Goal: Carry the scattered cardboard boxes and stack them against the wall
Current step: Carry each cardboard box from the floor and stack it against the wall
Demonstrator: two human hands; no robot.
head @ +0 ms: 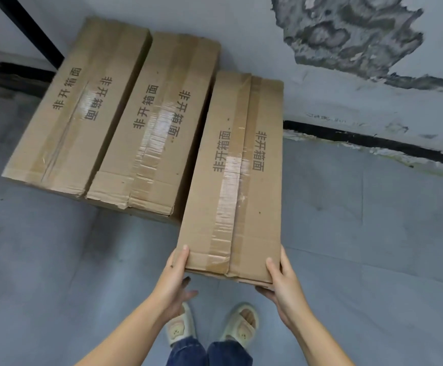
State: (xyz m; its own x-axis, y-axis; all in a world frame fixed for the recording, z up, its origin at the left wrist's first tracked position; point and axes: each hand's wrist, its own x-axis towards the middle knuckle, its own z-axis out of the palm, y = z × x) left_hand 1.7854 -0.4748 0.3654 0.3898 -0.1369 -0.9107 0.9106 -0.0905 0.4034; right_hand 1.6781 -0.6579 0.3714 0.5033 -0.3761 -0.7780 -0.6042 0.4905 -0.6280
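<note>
Grey tiled floor (360, 233) underfoot, a pale wall (241, 35) ahead with a black skirting strip (373, 143) along its base, and I'm standing right over the boxes. Two long taped cardboard boxes, the left box (75, 107) and the middle box (157, 122), lie side by side with their far ends at the wall. The third box (236, 175) is the one I've got, just beside the middle box on its right, its far end close to the wall.

My left hand (174, 273) grips the near left corner, thumb on top and fingers curled underneath. My right hand (281, 283) clamps the near right corner the same way, thumb pressed on the top face. The near end looks lifted off the floor; whether the far end is resting down, I cannot tell.

Now the risks. I hold only one end of a long box, so it could tip or swing, and the far end might scrape the wall or knock the middle box out of line. The corner cardboard is creased and the tape (225, 207) wrinkled, so a flap could give under my thumbs. My slippers (215, 328) sit right below that near edge, so a slip lands on my toes.

Up on the wall, a big patch of peeling paint (352, 35) shows dark and blotchy, and a black frame (30, 30) stands at the far left.
</note>
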